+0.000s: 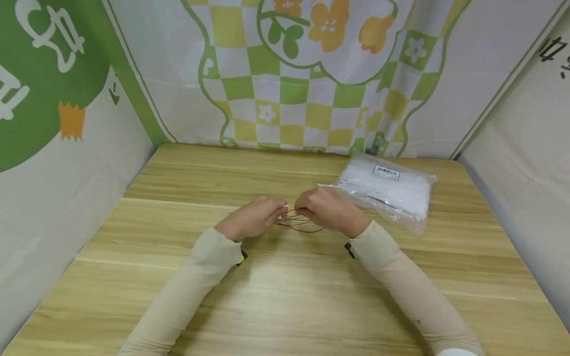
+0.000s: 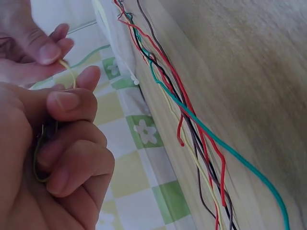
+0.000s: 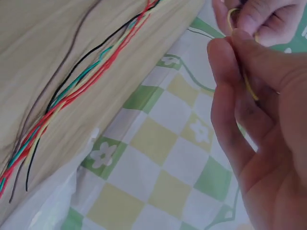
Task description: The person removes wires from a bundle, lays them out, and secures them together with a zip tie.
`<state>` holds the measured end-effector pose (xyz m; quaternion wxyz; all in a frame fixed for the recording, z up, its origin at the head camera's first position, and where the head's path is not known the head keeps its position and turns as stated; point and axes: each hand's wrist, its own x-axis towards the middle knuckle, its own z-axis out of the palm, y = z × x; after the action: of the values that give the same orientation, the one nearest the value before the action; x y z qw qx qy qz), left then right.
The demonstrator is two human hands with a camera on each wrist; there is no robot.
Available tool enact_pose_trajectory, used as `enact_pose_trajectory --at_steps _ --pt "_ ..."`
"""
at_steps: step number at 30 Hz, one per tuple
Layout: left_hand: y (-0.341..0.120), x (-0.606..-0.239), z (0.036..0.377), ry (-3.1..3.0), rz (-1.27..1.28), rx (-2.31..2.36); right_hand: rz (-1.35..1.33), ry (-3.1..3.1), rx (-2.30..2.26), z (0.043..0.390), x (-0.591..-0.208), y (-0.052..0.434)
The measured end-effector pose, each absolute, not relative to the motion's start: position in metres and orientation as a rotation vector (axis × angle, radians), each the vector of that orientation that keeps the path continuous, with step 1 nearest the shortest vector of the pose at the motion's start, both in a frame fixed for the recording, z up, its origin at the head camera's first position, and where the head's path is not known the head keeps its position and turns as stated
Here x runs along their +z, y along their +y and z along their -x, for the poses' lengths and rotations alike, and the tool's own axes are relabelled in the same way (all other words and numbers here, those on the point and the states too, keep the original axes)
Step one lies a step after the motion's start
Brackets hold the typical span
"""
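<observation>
My left hand (image 1: 254,216) and right hand (image 1: 333,210) are close together above the middle of the table. Between them runs a thin yellow wire (image 2: 72,75). In the left wrist view, the left thumb and index finger pinch it, and a loop of it hangs by the curled fingers. The right thumb and forefinger pinch the same wire (image 3: 247,82), whose dark-tipped end lies along the right palm in the right wrist view. Below the hands, a loose bundle of red, teal, black, brown and yellow wires (image 2: 178,98) lies on the wood.
Beside the right hand, a clear plastic bag (image 1: 385,185) of thin white strips with a barcode label lies at the table's back right. A patterned cloth (image 1: 294,91) hangs behind the wooden table (image 1: 285,306), and cloth walls stand at both sides.
</observation>
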<state>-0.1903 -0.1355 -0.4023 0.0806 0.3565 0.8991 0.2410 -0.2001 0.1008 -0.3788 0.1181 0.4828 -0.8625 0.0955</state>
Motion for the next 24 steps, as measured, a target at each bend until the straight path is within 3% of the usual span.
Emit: enact_pose_trajectory --at_steps 24 --pt "-0.191 -0.4 0.188 2.591 -0.91 1.045 -1.164 -2.754 0.397 0.218 -0.384 0.146"
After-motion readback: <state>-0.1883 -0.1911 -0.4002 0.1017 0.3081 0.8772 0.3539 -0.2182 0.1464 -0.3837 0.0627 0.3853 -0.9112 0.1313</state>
